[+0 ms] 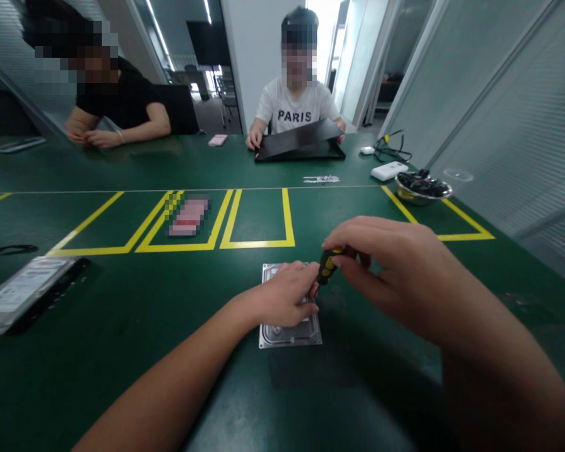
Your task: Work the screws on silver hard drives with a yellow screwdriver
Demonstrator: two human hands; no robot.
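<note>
A silver hard drive (292, 336) lies on the green table in front of me, partly hidden under my left hand (289, 295). That hand presses down on the drive from the left, its fingers curled at the drive's right side. My right hand (381, 270) grips a screwdriver (328, 267) by its black and yellow handle, tilted over the drive's right edge. Its tip is hidden behind my left fingers, so contact with the drive cannot be seen.
At far left lies another hard drive (23, 292). Yellow tape (257, 243) marks boxes across the table; a blurred pink item (189, 215) lies in one. A metal bowl (421, 191) of dark parts stands at right. Opposite, two people sit, one holding a black panel (301, 141).
</note>
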